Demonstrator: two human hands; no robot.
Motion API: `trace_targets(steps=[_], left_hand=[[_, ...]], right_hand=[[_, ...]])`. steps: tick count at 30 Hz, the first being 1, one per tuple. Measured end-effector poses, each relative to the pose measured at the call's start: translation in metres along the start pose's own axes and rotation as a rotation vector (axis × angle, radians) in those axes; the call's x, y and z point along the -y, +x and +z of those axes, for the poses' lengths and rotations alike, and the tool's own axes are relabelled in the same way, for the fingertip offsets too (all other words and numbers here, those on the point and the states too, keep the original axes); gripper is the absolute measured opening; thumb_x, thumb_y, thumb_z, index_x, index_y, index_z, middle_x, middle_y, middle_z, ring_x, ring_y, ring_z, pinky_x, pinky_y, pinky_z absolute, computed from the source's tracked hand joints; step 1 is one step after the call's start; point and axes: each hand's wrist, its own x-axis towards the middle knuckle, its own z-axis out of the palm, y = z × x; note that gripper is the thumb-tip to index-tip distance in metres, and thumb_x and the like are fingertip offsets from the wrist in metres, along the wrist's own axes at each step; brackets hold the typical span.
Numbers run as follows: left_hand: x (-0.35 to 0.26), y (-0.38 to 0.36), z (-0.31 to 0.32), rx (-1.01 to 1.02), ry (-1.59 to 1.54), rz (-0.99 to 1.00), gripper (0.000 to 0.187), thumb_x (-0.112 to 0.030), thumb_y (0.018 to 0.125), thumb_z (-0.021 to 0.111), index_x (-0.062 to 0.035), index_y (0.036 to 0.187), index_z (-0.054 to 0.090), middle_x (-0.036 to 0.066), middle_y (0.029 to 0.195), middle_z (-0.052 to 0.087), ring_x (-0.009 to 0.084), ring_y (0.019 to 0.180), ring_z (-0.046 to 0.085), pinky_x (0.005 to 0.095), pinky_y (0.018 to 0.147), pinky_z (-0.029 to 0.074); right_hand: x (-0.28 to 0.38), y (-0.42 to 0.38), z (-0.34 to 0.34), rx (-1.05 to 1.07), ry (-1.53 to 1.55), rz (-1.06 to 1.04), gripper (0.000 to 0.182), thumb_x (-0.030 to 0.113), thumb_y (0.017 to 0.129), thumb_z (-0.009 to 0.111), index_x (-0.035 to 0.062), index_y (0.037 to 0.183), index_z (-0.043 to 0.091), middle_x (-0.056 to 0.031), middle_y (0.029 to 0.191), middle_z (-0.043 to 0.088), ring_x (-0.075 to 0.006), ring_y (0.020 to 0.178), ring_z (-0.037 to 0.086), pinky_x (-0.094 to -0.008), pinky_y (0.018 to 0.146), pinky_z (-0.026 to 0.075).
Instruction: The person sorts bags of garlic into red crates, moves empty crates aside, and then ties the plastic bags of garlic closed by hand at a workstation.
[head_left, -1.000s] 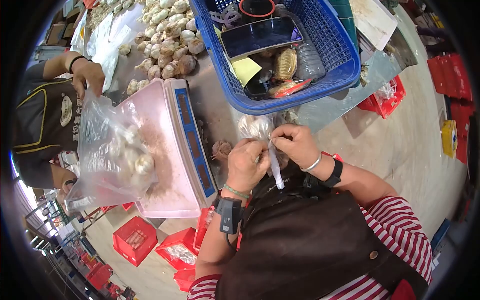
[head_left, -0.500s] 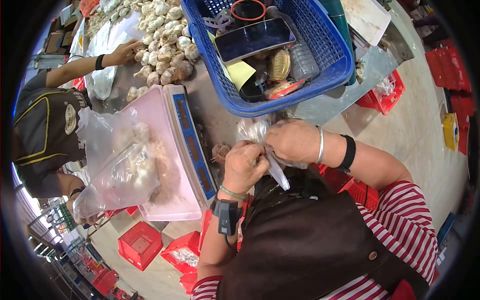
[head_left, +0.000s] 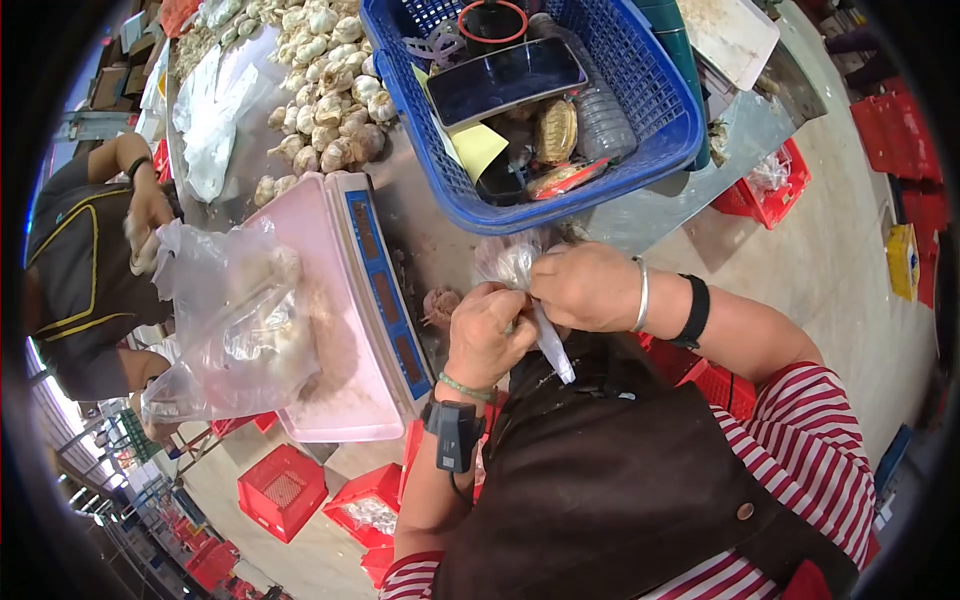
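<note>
In front of my apron, both hands pinch the gathered neck of a clear plastic bag (head_left: 508, 258). My left hand (head_left: 487, 335) has its fingers curled tightly on the near side of the neck. Against it, my right hand (head_left: 588, 286) is closed on the same twisted plastic, and a white end of the bag hangs below. What the bag contains is largely hidden by my hands and the basket. A garlic bulb (head_left: 440, 305) lies beside my left hand, near the scale (head_left: 385, 290).
A blue basket (head_left: 590, 205) holding a phone (head_left: 510, 82) stands beyond my hands. Garlic bulbs (head_left: 330, 100) are heaped at the back. A co-worker's hand (head_left: 150, 205) is by an open bag of garlic (head_left: 265, 325) on the scale's pink tray (head_left: 350, 410). Red crates (head_left: 282, 490) stand below.
The co-worker's hand has moved from the garlic heap back to the open bag, with something pale in it. My hands stay at the bag's neck, barely shifted.
</note>
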Motion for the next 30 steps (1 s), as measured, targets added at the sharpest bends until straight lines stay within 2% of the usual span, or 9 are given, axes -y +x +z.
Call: trace_targets(steps=[2,5,8,12,16,20,22,25,30], left_hand=[[-0.003,0.004,-0.002,0.010,0.001,-0.026,0.014,0.000,0.063,0.066,-0.0045,0.076,0.062,0.010,0.070,0.064,0.0302,0.069,0.063,0.0383,0.061,0.052],[0.002,0.002,-0.004,-0.011,0.006,-0.054,0.014,0.000,0.063,0.066,-0.0044,0.076,0.062,0.010,0.070,0.063,0.0300,0.069,0.064,0.0380,0.062,0.052],[0.002,-0.001,-0.005,-0.015,-0.007,-0.065,0.015,0.000,0.064,0.066,-0.0046,0.077,0.062,0.009,0.069,0.063,0.0298,0.069,0.064,0.0378,0.062,0.052],[0.002,0.001,-0.001,0.002,-0.023,-0.049,0.012,-0.001,0.066,0.066,-0.0043,0.077,0.064,0.011,0.072,0.064,0.0297,0.071,0.064,0.0372,0.064,0.051],[-0.001,0.003,-0.005,0.012,-0.023,-0.049,0.015,0.001,0.065,0.066,-0.0054,0.079,0.064,0.009,0.069,0.063,0.0294,0.070,0.064,0.0375,0.064,0.052],[-0.002,0.004,-0.004,0.029,-0.016,-0.054,0.015,0.001,0.066,0.066,-0.0055,0.079,0.063,0.009,0.070,0.063,0.0295,0.071,0.064,0.0375,0.065,0.052],[-0.002,0.004,-0.004,0.046,-0.011,-0.048,0.014,0.001,0.066,0.066,-0.0056,0.079,0.063,0.009,0.070,0.064,0.0296,0.071,0.064,0.0375,0.066,0.052],[0.000,0.009,-0.006,0.051,-0.061,-0.081,0.013,-0.001,0.068,0.067,-0.0055,0.080,0.064,0.010,0.071,0.064,0.0301,0.070,0.063,0.0376,0.067,0.051],[-0.009,0.006,-0.012,0.070,-0.142,-0.207,0.014,-0.003,0.073,0.069,-0.0048,0.086,0.067,0.011,0.073,0.065,0.0296,0.070,0.064,0.0366,0.067,0.051]], right_hand=[[-0.004,-0.003,0.006,-0.047,-0.004,0.030,0.007,0.012,0.077,0.062,0.0064,0.080,0.060,-0.0108,0.081,0.061,-0.0316,0.078,0.062,-0.0408,0.070,0.051],[-0.017,-0.015,0.006,-0.211,0.232,0.499,0.007,0.012,0.079,0.062,0.0061,0.082,0.064,-0.0117,0.083,0.067,-0.0302,0.079,0.065,-0.0392,0.068,0.052],[-0.014,-0.018,0.010,-0.387,0.276,0.302,0.008,0.013,0.079,0.062,0.0059,0.082,0.065,-0.0111,0.087,0.068,-0.0302,0.082,0.065,-0.0383,0.069,0.052],[-0.006,-0.009,0.004,-0.193,0.041,0.022,0.010,0.013,0.079,0.061,0.0043,0.083,0.063,-0.0103,0.086,0.063,-0.0298,0.078,0.063,-0.0395,0.069,0.052],[-0.005,-0.007,-0.002,0.029,-0.050,0.053,0.014,0.012,0.075,0.066,0.0061,0.088,0.064,-0.0090,0.088,0.063,-0.0295,0.076,0.063,-0.0389,0.067,0.052],[-0.005,-0.004,0.003,-0.027,-0.066,0.018,0.014,0.012,0.073,0.066,0.0063,0.086,0.065,-0.0093,0.086,0.064,-0.0303,0.077,0.064,-0.0392,0.066,0.052],[-0.003,-0.005,0.012,-0.262,0.188,0.204,0.011,0.014,0.074,0.063,0.0039,0.078,0.063,-0.0125,0.081,0.064,-0.0331,0.075,0.063,-0.0414,0.068,0.051],[-0.002,-0.011,0.030,-0.426,0.391,0.380,0.016,0.015,0.074,0.064,0.0035,0.084,0.066,-0.0131,0.082,0.066,-0.0309,0.075,0.065,-0.0377,0.068,0.052],[0.008,-0.020,0.029,-0.382,0.580,0.575,0.018,0.016,0.075,0.066,0.0013,0.086,0.067,-0.0120,0.080,0.065,-0.0236,0.071,0.064,-0.0328,0.068,0.051]])
